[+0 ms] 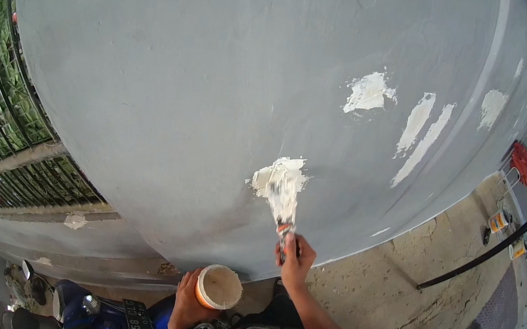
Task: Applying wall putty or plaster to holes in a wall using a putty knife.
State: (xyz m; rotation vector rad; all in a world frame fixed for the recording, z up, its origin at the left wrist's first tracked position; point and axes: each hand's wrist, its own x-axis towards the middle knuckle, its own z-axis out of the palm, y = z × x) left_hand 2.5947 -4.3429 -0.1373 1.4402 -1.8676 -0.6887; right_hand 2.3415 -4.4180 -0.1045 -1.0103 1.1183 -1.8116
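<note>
My right hand (295, 262) is closed around the handle of a putty knife (284, 217), its thumb along the top. White filler coats the blade, which lies against a fresh white patch (279, 175) on the grey wall (173, 83). Lower and to the left, my left hand (187, 299) grips an orange and white tub (220, 287) by its side. The tub's mouth faces up, and pale filler shows inside. Farther right on the wall are another filler patch (369, 93) and several long white streaks (422, 144).
A blue motorcycle (91, 316) stands at the lower left, close to my left arm. Black metal bars (10, 79) with greenery behind them run along the left. Cracked concrete floor (410, 275) stretches to the right, with a small tub (497, 221) and a dark pole (488, 259).
</note>
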